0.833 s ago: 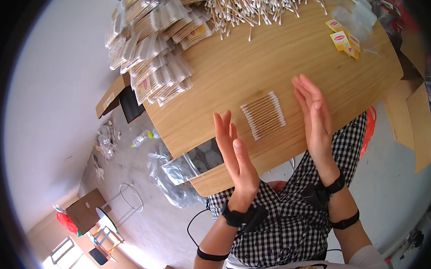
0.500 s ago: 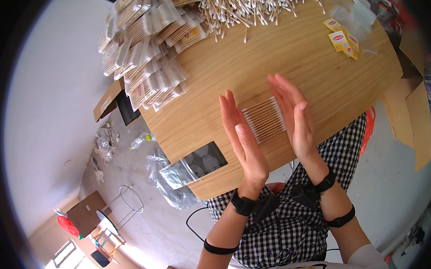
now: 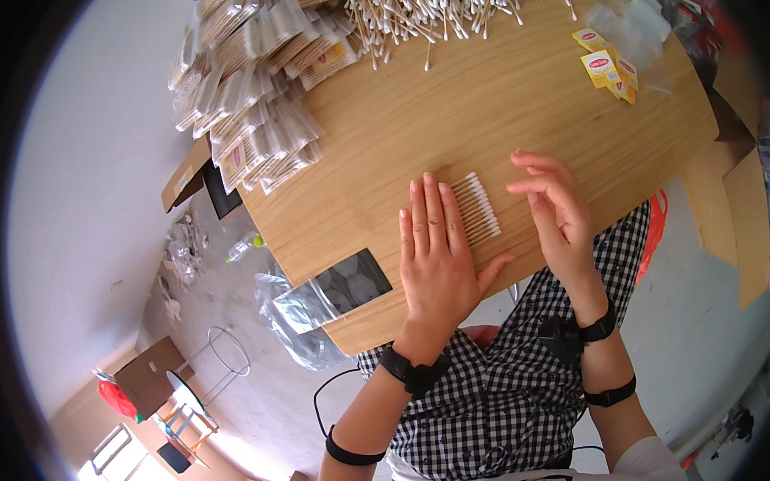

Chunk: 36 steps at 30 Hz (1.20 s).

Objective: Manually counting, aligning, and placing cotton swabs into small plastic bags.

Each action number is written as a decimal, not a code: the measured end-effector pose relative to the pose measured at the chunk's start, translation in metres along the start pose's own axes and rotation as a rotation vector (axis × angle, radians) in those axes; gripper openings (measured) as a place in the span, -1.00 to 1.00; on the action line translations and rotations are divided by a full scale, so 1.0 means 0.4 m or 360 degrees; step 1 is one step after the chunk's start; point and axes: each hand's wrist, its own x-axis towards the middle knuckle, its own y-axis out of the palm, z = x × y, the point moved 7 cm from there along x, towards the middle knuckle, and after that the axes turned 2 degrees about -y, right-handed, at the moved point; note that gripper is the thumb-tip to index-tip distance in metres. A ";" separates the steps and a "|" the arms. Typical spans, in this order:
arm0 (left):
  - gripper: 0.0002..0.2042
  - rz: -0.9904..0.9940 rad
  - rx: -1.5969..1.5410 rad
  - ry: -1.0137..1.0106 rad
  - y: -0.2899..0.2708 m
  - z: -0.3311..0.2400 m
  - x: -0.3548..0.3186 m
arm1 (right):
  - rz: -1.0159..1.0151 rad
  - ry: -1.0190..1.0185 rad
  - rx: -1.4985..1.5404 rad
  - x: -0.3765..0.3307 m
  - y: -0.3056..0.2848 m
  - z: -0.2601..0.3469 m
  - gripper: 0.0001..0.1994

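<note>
1. Change: my hands were raised edge-on either side of the cotton swab bundle (image 3: 477,208); now my left hand (image 3: 438,255) lies flat, palm down on the table (image 3: 458,99), fingers open, at the bundle's left side.
2. My right hand (image 3: 555,212) hovers just right of it, fingers loosely curled, holding nothing.
3. Looks like squaring is done, bundle lying free.
4. Bundle near the table's near edge. Long axis of the row runs from far-left to near-right; white tips point right.

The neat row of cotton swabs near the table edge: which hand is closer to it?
Left. The left hand lies flat touching the row of cotton swabs; the right hand is just beside it, apart.
</note>
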 end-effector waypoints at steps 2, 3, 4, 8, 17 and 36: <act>0.06 -0.0023 0.0037 0.0013 0.001 0.008 -0.004 | 0.0061 -0.0094 -0.0097 -0.014 0.012 0.002 -0.84; 0.06 -0.0033 0.0040 0.0001 0.001 0.006 -0.002 | 0.0109 -0.0195 -0.0196 -0.016 0.016 0.009 -0.81; 0.05 -0.0033 0.0029 0.0011 0.003 0.002 -0.001 | 0.0119 -0.0207 -0.0192 -0.015 0.018 0.008 -0.81; 0.04 -0.0036 0.0005 0.0022 0.002 -0.007 0.003 | 0.0113 -0.0306 -0.0310 -0.012 0.019 0.017 -0.82; 0.03 -0.0073 0.0039 0.0039 0.000 -0.002 0.000 | 0.0106 -0.0327 -0.0328 -0.013 0.026 0.019 -0.84; 0.03 -0.0075 0.0020 0.0033 0.003 -0.005 0.003 | 0.0062 -0.0351 -0.0377 -0.007 0.019 0.023 -0.81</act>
